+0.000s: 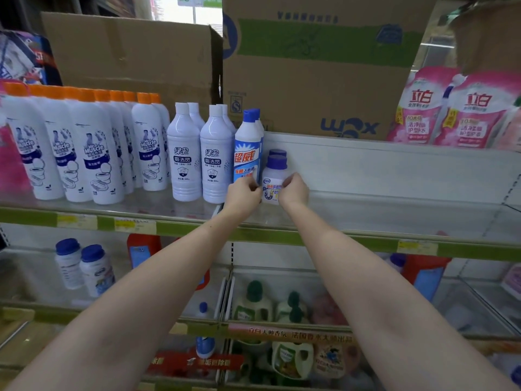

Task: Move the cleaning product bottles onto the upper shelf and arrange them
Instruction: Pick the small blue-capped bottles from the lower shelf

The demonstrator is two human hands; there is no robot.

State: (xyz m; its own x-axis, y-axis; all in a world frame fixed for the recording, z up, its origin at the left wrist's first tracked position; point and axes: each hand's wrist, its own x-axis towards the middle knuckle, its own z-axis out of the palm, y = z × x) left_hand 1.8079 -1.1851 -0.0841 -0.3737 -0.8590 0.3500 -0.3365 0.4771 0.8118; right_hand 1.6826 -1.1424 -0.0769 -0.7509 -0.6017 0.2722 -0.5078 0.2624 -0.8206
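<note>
Small bottle upright between both hands' grip.

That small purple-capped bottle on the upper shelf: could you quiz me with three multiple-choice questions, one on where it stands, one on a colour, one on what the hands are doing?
1. Where does the small purple-capped bottle stand?
A. Just right of the blue-capped bottle
B. Among the orange-capped bottles
C. On the lower shelf

2. What colour are the caps of the Mr Muscle bottles?
A. Green
B. Orange
C. Black

3. What are the hands doing?
A. Hanging idle
B. Lifting a cardboard box
C. Left hand and right hand gripping the small bottle's sides

Answers: 1 A, it stands beside the blue-capped bottle; 2 B, the caps show orange; 3 C, fingers curl around either side.
</note>
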